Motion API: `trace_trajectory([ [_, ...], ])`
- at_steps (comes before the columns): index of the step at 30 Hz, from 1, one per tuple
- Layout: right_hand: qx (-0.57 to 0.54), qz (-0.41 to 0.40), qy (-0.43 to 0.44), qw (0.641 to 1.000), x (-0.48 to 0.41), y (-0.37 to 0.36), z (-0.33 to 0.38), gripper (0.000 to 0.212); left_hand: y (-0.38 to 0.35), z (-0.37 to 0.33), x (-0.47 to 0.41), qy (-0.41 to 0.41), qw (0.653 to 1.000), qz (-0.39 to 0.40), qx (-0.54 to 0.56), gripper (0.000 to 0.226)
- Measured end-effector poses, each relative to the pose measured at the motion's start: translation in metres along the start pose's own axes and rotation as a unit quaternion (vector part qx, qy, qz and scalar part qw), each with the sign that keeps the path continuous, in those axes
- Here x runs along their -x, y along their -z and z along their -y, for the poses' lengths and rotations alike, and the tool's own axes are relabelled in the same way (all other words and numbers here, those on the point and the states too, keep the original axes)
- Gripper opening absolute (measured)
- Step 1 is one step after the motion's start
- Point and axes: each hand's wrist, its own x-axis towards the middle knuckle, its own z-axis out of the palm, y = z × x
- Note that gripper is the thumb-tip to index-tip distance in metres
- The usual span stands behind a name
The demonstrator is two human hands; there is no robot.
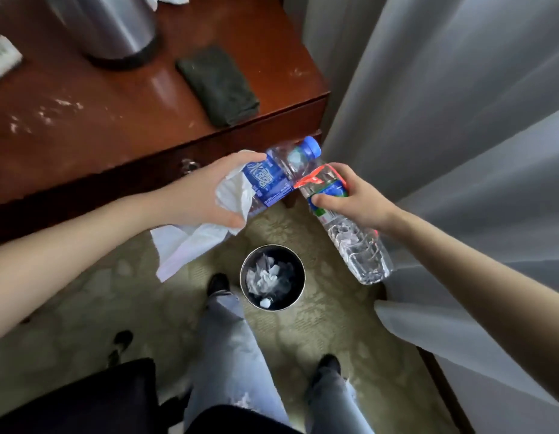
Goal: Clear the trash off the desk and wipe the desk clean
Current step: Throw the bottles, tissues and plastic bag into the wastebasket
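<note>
My left hand (209, 189) grips a blue-labelled plastic bottle (281, 170) with a blue cap, together with a crumpled white tissue (190, 242) that hangs down from the palm. My right hand (350, 198) grips a clear plastic bottle (353, 236) with a green and red label, its base pointing down to the right. Both bottles are held above the floor, just past the desk's front corner, and their upper ends touch. Below them a round metal trash bin (272, 277) stands on the carpet with crumpled paper inside.
The reddish wooden desk (99, 114) carries white crumbs (52, 111), a folded dark cloth (218, 86), a metal kettle (109, 26) and white tissues at the back. Grey curtains (444, 104) hang at the right. My legs and a black chair (77, 399) are below.
</note>
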Motion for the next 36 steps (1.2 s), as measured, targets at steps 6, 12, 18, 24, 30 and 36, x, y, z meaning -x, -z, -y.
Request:
trace_trajectory([
  [6,0.0,0.045,-0.005,0.999,0.021,-0.019,-0.094,0.057,-0.116,0.039,0.015,0.046,0.997,-0.056,0.027,0.099],
  [12,-0.006,0.054,-0.036,0.998,-0.003,-0.071,-0.189,0.071,-0.197,0.118,0.008,0.067,0.991,-0.081,0.077,0.097],
  [18,-0.022,0.061,-0.006,0.998,-0.07,-0.131,-0.278,0.051,-0.242,0.237,-0.018,0.066,0.99,-0.101,0.076,0.098],
  [24,-0.046,0.031,0.106,0.993,-0.148,-0.19,-0.334,0.045,-0.257,0.335,-0.035,0.044,0.973,-0.212,0.078,0.09],
  [30,-0.016,0.078,0.167,0.983,-0.196,-0.251,-0.385,0.072,-0.262,0.38,-0.034,0.019,0.966,-0.254,0.039,0.097],
  [36,0.464,0.187,0.117,0.858,-0.2,-0.249,-0.409,0.085,-0.285,0.387,-0.034,0.018,0.976,-0.208,0.062,0.094],
])
